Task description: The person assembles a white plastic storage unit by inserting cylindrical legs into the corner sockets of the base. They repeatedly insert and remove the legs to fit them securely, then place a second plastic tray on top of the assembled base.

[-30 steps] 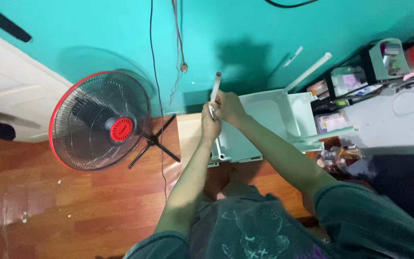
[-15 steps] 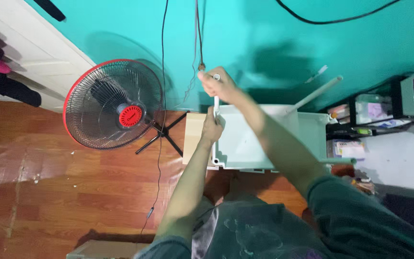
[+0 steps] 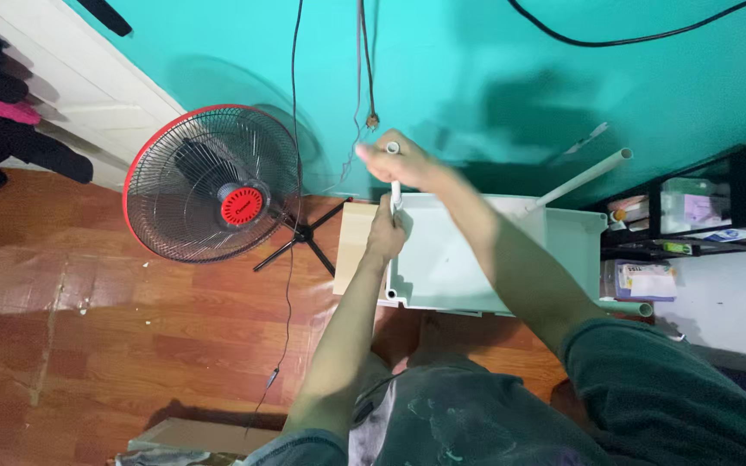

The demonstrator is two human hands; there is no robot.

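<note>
A pale green plastic shelf tray (image 3: 442, 259) lies on the floor in front of me. A white tube (image 3: 395, 188) stands upright at its far left corner. My right hand (image 3: 399, 164) is closed around the tube's top end. Lower down, my left hand (image 3: 386, 229) grips the same tube where it meets the tray corner. Two more tubes stick out of the tray: one slanting up at the right (image 3: 582, 179), one near the right front corner (image 3: 628, 306).
A red-rimmed standing fan (image 3: 213, 194) is on the wooden floor to the left, its black legs near a tan board (image 3: 351, 246) beside the tray. Cables hang down the teal wall (image 3: 477, 69). A black rack (image 3: 692, 207) with boxes stands at right. A cardboard piece (image 3: 192, 436) lies bottom left.
My right hand slid from the tube's middle up to its top end. My left hand dropped to the tray corner. The view shifted, so the fan and tray sit further right.
</note>
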